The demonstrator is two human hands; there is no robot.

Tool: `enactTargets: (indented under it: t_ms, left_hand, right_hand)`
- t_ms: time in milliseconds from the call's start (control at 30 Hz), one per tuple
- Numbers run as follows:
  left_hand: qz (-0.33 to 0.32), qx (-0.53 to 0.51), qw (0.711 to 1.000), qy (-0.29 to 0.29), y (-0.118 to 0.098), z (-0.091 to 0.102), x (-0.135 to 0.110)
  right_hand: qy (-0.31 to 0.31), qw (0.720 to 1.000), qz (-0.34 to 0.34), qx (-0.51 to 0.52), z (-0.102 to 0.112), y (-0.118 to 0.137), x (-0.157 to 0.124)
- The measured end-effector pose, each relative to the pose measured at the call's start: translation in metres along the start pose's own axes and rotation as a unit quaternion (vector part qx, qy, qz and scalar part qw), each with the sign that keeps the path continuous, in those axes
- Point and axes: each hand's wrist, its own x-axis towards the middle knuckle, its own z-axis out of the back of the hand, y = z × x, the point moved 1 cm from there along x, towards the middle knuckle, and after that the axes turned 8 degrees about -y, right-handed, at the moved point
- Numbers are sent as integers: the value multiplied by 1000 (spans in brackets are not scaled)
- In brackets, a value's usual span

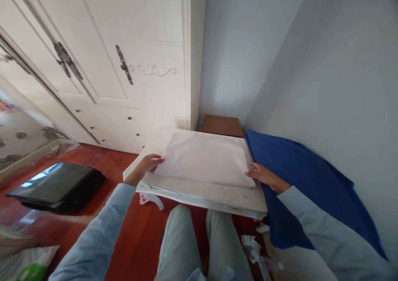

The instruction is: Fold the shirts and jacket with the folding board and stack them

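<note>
A folded white cloth lies flat on a low white table. My left hand rests at the cloth's near left corner, fingers stretched toward its edge. My right hand lies at the cloth's near right corner, fingers flat and touching the edge. Both arms wear light blue sleeves. My knees in pale trousers show below the table.
A blue sheet hangs against the wall on the right of the table. A white wardrobe stands behind. A black flat object lies on the red wooden floor at left. Crumpled paper lies under the table. A brown stand sits in the corner.
</note>
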Motion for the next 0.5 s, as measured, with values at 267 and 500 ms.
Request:
enactTargets:
  t_ms: [267,500]
  left_hand:
    - [-44,-35,998,-26,6,-5,-23]
    - [-85,-55,995,12,26,10,-38]
  right_hand:
    - [-73,993,60,69,-7,-14,-31]
    - [-21,999,31,28,-2,-40,-49]
